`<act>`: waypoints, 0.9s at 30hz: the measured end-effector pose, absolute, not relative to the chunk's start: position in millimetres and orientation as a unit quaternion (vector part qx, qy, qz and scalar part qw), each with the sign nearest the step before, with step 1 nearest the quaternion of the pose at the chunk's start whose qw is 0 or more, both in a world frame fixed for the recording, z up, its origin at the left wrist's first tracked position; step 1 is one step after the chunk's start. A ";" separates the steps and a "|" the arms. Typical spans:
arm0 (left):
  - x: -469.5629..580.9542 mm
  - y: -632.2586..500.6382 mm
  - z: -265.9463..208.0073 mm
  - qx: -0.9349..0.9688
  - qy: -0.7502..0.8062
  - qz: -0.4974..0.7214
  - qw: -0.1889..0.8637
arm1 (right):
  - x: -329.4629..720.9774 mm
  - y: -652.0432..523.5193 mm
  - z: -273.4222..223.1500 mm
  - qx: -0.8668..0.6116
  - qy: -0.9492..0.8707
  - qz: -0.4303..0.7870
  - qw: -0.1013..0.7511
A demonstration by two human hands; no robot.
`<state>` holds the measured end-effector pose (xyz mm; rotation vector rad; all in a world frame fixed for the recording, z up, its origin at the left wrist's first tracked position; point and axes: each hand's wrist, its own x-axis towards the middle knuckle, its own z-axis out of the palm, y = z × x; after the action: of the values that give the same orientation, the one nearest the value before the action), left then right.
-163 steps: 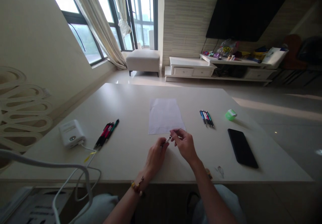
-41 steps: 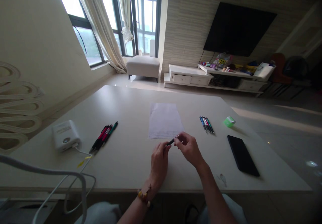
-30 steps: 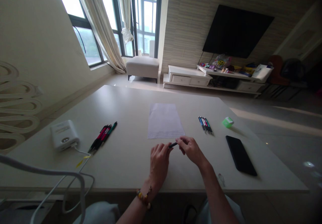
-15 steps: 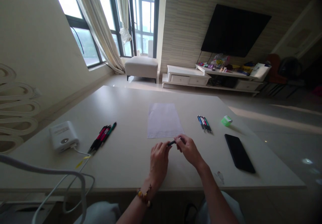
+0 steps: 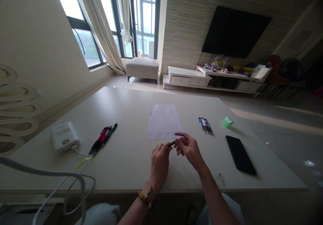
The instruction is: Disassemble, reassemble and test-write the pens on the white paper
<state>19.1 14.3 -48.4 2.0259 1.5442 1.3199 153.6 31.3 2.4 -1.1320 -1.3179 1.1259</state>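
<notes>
Just in front of the paper, a dark pen (image 5: pixel 171 144) is held between my two hands. My left hand (image 5: pixel 159 161) is closed around one end of it, a bracelet on the wrist. At the pen's other end, my right hand (image 5: pixel 188 147) pinches with the thumb and a finger, while its index finger stretches out over the paper's near edge. Fingers hide both ends of the pen. The white sheet of paper (image 5: pixel 164 120) lies flat, with faint lines along its near side.
Left on the white table (image 5: pixel 126 171) lie several pens (image 5: pixel 103 138) and a white power bank (image 5: pixel 65 137) with a cable (image 5: pixel 84 178). To the right are several thinner pens (image 5: pixel 205 125), a green-and-white small object (image 5: pixel 227 122) and a black phone (image 5: pixel 240 155).
My right index finger has lifted and straightened away from the pen, and the other right fingers have spread a little. My left hand and the pen have hardly moved.
</notes>
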 end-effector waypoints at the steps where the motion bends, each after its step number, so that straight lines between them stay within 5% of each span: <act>1: 18.7 15.0 -49.1 0.689 0.536 0.466 0.145 | 153.7 31.2 2.3 -0.459 -0.543 0.481 0.513; 27: 18.2 18.3 -51.5 0.665 0.536 0.496 0.153 | 140.4 33.7 -4.0 -0.485 -0.539 0.428 0.539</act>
<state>18.2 18.3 -51.5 1.9088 1.5377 1.4236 140.4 33.7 -4.0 -1.1534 -1.2817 1.0185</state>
